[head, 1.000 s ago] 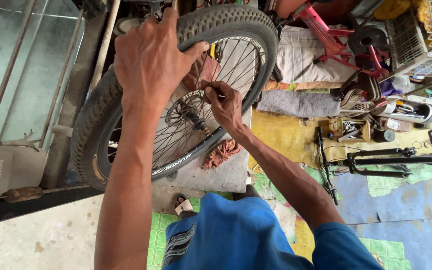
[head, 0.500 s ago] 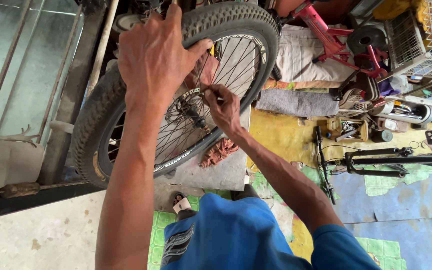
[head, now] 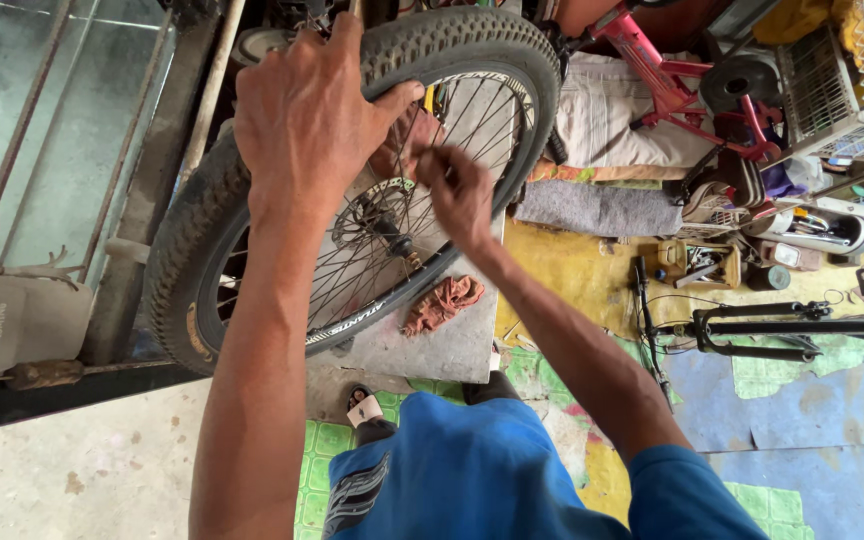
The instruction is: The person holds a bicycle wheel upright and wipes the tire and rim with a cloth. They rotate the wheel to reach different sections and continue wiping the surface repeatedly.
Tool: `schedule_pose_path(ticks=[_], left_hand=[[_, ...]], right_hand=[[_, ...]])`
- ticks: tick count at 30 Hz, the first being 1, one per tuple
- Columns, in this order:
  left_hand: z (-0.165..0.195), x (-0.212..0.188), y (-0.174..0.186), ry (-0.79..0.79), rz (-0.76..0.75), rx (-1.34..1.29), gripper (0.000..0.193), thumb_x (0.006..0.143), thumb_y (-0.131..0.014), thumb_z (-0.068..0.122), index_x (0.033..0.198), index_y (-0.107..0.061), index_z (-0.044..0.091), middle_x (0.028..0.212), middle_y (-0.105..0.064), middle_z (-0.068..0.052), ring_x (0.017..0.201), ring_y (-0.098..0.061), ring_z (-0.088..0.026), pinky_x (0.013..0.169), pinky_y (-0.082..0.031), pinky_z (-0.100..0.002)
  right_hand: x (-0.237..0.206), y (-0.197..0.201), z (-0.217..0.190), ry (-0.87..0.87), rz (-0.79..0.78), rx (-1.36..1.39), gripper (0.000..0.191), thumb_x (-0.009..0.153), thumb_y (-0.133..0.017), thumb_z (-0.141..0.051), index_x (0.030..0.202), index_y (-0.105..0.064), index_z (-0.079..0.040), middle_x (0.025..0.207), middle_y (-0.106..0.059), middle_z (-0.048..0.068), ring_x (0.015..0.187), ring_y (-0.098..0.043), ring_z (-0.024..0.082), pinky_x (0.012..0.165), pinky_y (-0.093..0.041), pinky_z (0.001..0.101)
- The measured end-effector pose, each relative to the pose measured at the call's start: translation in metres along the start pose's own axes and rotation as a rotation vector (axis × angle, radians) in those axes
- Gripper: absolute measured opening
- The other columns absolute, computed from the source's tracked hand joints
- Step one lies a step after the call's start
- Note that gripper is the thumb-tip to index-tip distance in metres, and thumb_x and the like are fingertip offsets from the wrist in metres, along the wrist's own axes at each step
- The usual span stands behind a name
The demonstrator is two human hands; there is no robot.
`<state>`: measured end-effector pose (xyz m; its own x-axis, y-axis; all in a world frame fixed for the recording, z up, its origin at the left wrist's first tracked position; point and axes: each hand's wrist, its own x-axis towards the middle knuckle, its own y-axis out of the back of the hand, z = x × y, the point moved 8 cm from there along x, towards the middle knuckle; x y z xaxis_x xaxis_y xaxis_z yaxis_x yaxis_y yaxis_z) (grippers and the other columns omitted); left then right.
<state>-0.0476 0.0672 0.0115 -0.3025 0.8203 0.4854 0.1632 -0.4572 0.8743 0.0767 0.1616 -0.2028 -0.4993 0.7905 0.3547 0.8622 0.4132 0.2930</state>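
Now: Truing the Wheel by Hand

We are holding a bicycle wheel (head: 352, 190) on edge, its plane leaning so the knobby tyre runs diagonally from lower left to upper right, the hub and brake disc facing us. Our left hand (head: 302, 110) is gripping the tyre's top, fingers curled over the tread. Our right hand (head: 457, 195) is pinching its fingertips closed among the spokes; whether they are holding a tool we cannot tell. Compared with a second ago, this hand is sitting slightly higher on the spokes, the left hand unchanged. Beneath the wheel a reddish rag (head: 442, 303) is lying on a grey slab. At right, a small open box (head: 697, 262) is holding small parts, and wire baskets (head: 852, 80) are standing behind.
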Motion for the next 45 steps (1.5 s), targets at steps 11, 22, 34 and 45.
schedule_pose_path(ticks=[11, 22, 34, 45], left_hand=[[0.002, 0.000, 0.007, -0.036, 0.077, 0.046, 0.077, 0.088, -0.076, 0.069, 0.131, -0.066, 0.007, 0.070, -0.072, -0.014, 0.049, -0.067, -0.020, 0.045, -0.053, -0.032], [0.001, 0.001, 0.005, -0.052, 0.095, 0.027, 0.075, 0.088, -0.077, 0.070, 0.131, -0.067, 0.009, 0.072, -0.073, -0.012, 0.051, -0.067, -0.020, 0.047, -0.053, -0.033], [0.000, 0.004, 0.000, -0.004, 0.022, 0.011, 0.074, 0.089, -0.076, 0.070, 0.127, -0.068, 0.008, 0.073, -0.072, -0.013, 0.050, -0.065, -0.019, 0.047, -0.052, -0.034], [0.014, 0.004, 0.005, -0.014, 0.059, 0.057, 0.078, 0.087, -0.072, 0.072, 0.131, -0.064, 0.008, 0.070, -0.070, -0.010, 0.046, -0.061, -0.014, 0.039, -0.047, -0.027]], right_hand=[[0.045, 0.027, -0.012, -0.018, 0.016, 0.060, 0.025, 0.103, -0.059, -0.020, 0.109, -0.075, -0.002, 0.083, -0.078, 0.011, 0.044, -0.059, 0.007, 0.034, -0.048, 0.0232], [-0.029, -0.022, 0.024, 0.041, -0.071, -0.075, 0.023, 0.106, -0.060, -0.024, 0.104, -0.075, -0.007, 0.075, -0.076, 0.006, 0.049, -0.060, 0.007, 0.039, -0.048, 0.0242], [-0.030, 0.024, -0.059, 0.220, -0.056, -0.166, 0.018, 0.102, -0.063, -0.011, 0.109, -0.075, 0.000, 0.071, -0.073, 0.008, 0.048, -0.060, 0.008, 0.039, -0.045, 0.0256], [0.015, 0.016, -0.102, 0.287, 0.141, -0.071, 0.008, 0.100, -0.065, -0.003, 0.099, -0.072, 0.000, 0.067, -0.071, 0.008, 0.048, -0.058, 0.011, 0.041, -0.043, 0.0284]])
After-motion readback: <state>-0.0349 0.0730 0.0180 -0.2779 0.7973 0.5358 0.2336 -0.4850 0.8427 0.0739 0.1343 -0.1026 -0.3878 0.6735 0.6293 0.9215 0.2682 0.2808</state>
